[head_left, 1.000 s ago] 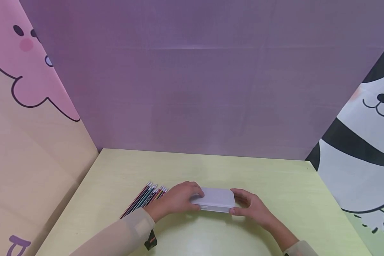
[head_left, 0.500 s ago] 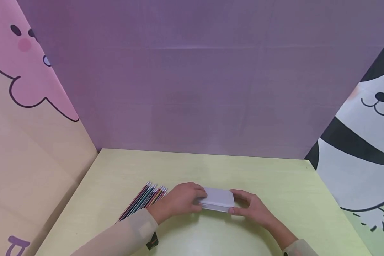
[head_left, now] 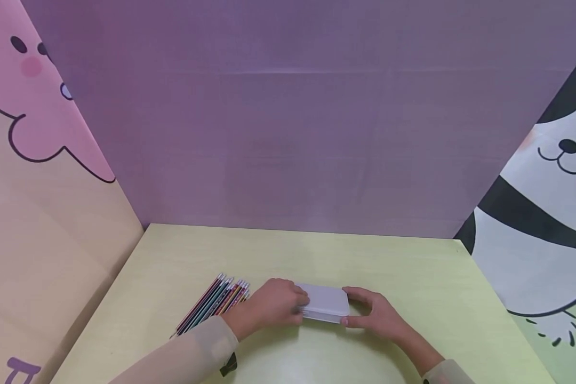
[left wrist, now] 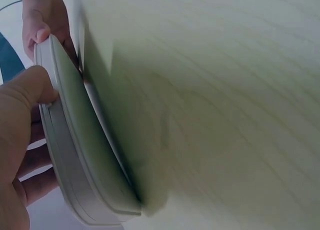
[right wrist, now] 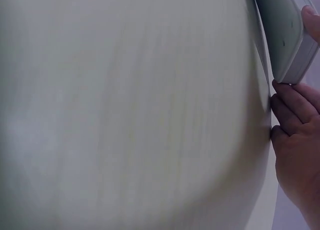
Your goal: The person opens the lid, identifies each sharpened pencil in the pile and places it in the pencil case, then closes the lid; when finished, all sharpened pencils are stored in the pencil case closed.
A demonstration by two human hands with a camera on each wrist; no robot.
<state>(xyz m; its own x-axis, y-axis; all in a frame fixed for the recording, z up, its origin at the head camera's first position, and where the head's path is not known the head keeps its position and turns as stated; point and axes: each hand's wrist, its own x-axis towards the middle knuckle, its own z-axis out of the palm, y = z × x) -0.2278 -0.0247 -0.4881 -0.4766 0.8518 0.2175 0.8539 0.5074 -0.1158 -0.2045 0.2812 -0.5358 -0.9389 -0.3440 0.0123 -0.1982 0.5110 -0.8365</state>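
Observation:
A white hinged pencil case (head_left: 324, 300) lies between my two hands, with its lid down. My left hand (head_left: 278, 303) holds its left end from above, fingers over the lid and thumb at the front side. In the left wrist view the left thumb (left wrist: 42, 86) presses near a small catch on the case's side, and a narrow dark gap shows between case and table. My right hand (head_left: 374, 314) grips the right end, thumb at the front corner and fingers at the back one. The case's left end is hidden under my left hand.
A row of several striped pencils (head_left: 216, 301) lies slantwise just left of the case, partly behind the left sleeve (head_left: 187, 349). Pale wooden table (head_left: 389, 266) runs back to a purple wall (head_left: 288, 133). A dark strap piece (head_left: 229, 365) hangs below the left sleeve.
My left hand has slid slightly right along the case, covering more of its lid. The case has come a little nearer to me. My right hand keeps its grip.

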